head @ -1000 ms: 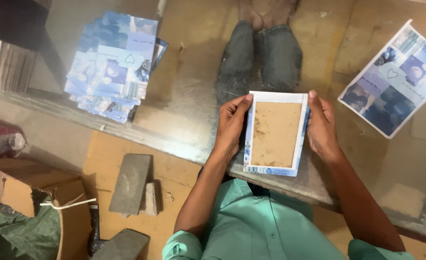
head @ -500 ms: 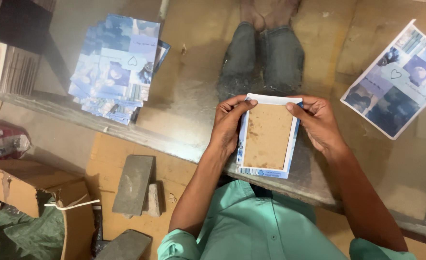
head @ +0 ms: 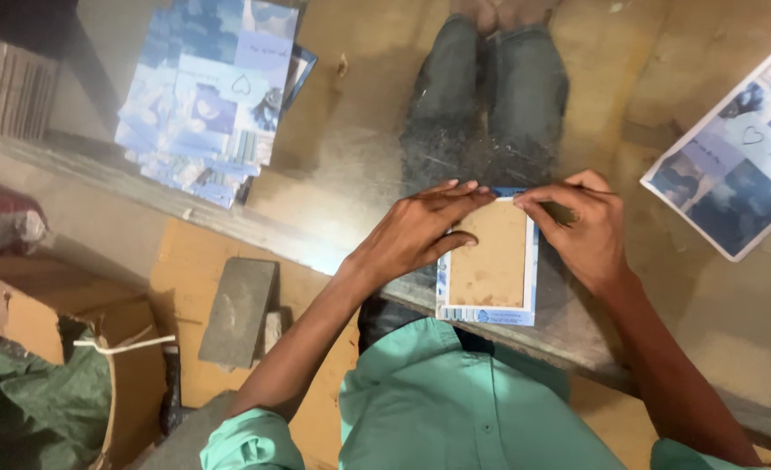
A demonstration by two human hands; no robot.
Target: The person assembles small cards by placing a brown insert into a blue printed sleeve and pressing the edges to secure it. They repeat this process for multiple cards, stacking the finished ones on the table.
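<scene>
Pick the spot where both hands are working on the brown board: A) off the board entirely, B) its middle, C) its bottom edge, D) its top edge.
D: the left hand and right hand both meet at the top edge of the brown board on the glass table.

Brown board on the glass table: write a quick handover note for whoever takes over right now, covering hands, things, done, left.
Left hand: flat on the top left corner of the brown board, fingers pressing along its top edge.
Right hand: pinching at the top right corner.
The board lies on a blue printed sheet whose edges show around it, near the glass table's edge.
Printed sheet stack far left; one loose sheet on the right.
Done: board centred on the sheet.
Left, apparently: the sheet's side and bottom edges lie flat, unfolded.
</scene>
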